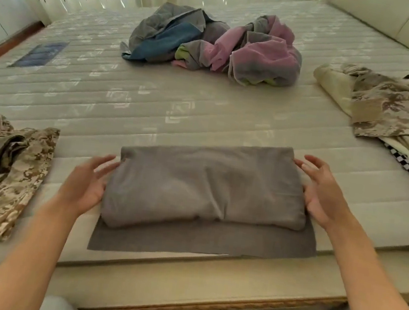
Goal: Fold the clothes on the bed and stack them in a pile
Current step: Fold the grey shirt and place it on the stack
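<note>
A folded grey garment lies near the front edge of the mattress, with a flat grey layer sticking out below the fold. My left hand is at its left side, fingers spread and relaxed, palm toward the cloth. My right hand is at its right side, fingers straight, just touching or nearly touching the edge. Neither hand grips the cloth. A camouflage pile of folded clothes sits at the left.
A loose heap of grey, blue and pink clothes lies at the middle back. Camouflage and checkered garments lie unfolded at the right. Curtains hang behind the bed; a padded headboard stands at the far right.
</note>
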